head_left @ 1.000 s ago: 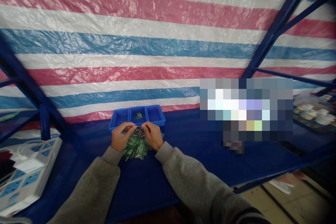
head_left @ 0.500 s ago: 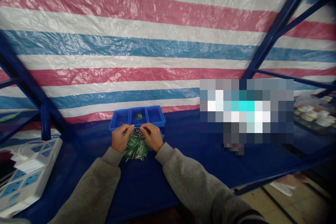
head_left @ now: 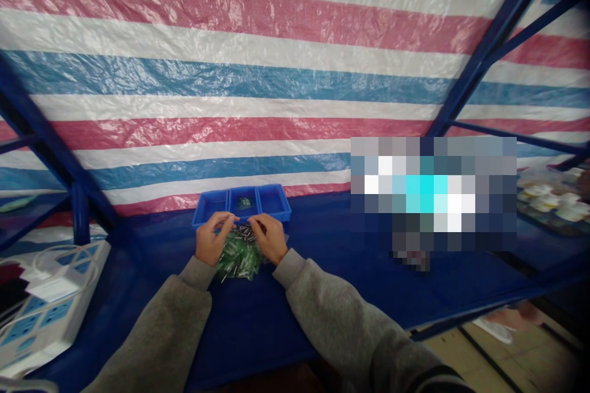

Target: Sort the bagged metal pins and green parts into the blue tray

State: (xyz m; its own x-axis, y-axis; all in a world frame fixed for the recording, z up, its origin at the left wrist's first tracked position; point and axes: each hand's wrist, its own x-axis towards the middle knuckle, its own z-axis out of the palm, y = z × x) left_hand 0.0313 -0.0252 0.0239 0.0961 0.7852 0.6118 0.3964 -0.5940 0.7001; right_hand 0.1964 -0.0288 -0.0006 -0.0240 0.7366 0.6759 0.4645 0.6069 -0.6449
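Note:
My left hand (head_left: pixel 212 238) is closed in a pinch, with the tip of a thin, pale piece just showing at its fingers; its kind is too small to tell. Across a narrow gap, my right hand (head_left: pixel 271 237) also has thumb and forefinger drawn together, and what they hold is hidden. Below and between both hands lies a pile of green translucent pieces (head_left: pixel 239 258) mixed with thin silvery metal pieces (head_left: pixel 246 231). Just beyond the fingers stands a blue three-compartment tray (head_left: pixel 286 216). Small green pieces (head_left: pixel 244 203) lie in its middle compartment.
Everything rests on a blue tabletop (head_left: pixel 332 270). At the left stands a white power strip (head_left: pixel 59 325) with cables. A blurred-out area (head_left: pixel 433 196) covers things on the right. White containers (head_left: pixel 548 199) sit at the far right. Blue frame posts (head_left: pixel 488 61) and a striped sheet (head_left: pixel 258 86) close the back.
Half a second ago a thin piece spanned both hands' fingertips. Now a gap separates them, with a short tip showing at the left fingers. The pile and tray look the same.

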